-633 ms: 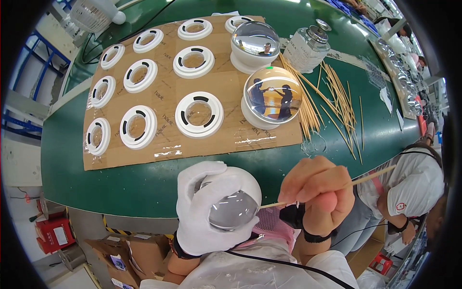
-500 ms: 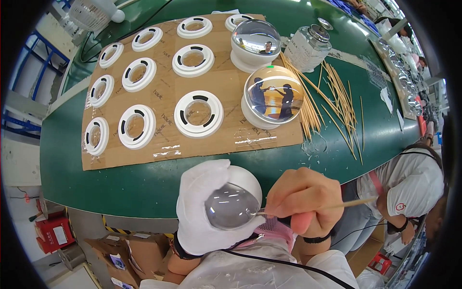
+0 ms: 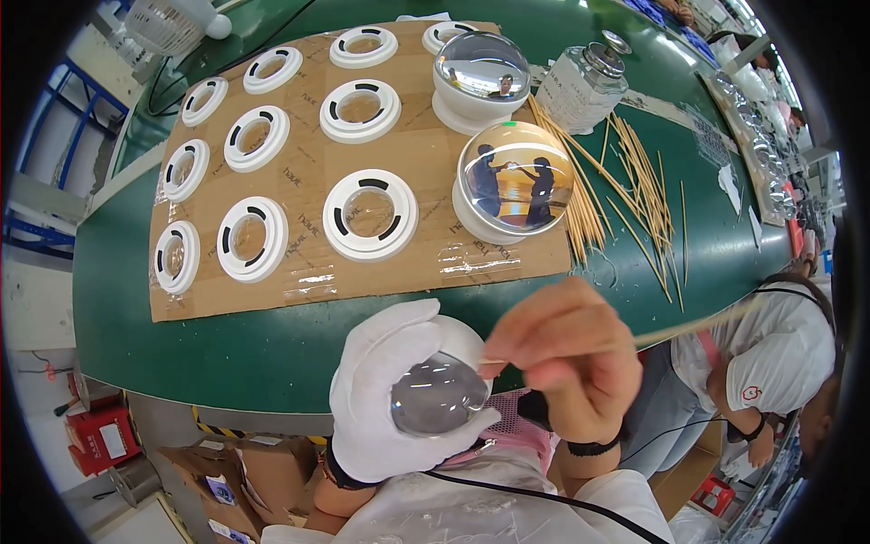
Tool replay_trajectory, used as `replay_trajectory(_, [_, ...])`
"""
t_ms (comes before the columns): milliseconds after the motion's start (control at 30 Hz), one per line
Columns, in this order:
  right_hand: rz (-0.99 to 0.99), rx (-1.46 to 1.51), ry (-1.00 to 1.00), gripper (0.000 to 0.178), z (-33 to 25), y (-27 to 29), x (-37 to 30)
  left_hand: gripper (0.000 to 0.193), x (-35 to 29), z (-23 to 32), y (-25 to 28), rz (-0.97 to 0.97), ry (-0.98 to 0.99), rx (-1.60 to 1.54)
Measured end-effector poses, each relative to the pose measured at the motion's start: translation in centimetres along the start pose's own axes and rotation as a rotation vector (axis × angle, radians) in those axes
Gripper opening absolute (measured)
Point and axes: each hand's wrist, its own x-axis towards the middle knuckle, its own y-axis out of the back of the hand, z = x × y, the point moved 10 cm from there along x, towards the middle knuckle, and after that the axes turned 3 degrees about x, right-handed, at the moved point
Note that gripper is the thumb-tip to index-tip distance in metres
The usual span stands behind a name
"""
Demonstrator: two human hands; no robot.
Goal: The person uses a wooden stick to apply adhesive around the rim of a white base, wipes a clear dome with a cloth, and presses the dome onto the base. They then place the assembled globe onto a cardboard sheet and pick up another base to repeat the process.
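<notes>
Your gloved left hand [image 3: 385, 399] cups a clear glass dome [image 3: 439, 395], flat face up, below the near edge of the green worktop [image 3: 227, 349]. Your bare right hand [image 3: 566, 358] pinches a thin wooden stick [image 3: 689, 325]; it runs nearly level, one tip at the dome's rim, the other out to your right. On the cardboard sheet [image 3: 299, 281], white ring bases [image 3: 370, 214] sit hollow, and two carry domes [image 3: 515, 178].

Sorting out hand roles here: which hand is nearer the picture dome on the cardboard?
Right. The right hand with its thin stick sits just below the picture dome; the gloved left hand, cupping a clear dome, is lower and further left.
</notes>
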Motion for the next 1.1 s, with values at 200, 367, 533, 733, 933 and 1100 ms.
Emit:
replay_trajectory(200, [-0.042, -0.049, 0.05, 0.009, 0.5, 0.1, -0.3, 0.082, 0.1, -0.1, -0.2, 0.01, -0.001, -0.033])
replay_trajectory(367, [0.073, 0.102, 0.127, 0.022, -0.2, 0.3, -0.6, 0.082, 0.0, -0.4, -0.2, 0.012, 0.041, -0.034])
replay_trajectory(533, [0.151, 0.013, 0.042, 0.021, 0.1, 0.9, -1.4, 0.079, 0.1, -0.3, -0.1, 0.004, 0.034, -0.04])
replay_trajectory(733, [0.165, 0.057, 0.052, 0.022, 0.0, 1.3, -2.0, 0.076, 0.1, 0.2, -0.1, 0.021, 0.006, 0.002])
replay_trajectory(933, [0.186, -0.029, 0.086, 0.011, 0.3, 0.5, -1.8, 0.074, -0.1, -0.6, 0.1, 0.061, 0.048, -0.07])
replay_trajectory(1100, [0.163, -0.009, 0.019, 0.01, 0.5, 0.8, -2.2, 0.073, 0.3, 0.1, 0.2, 0.059, 0.02, 0.002])
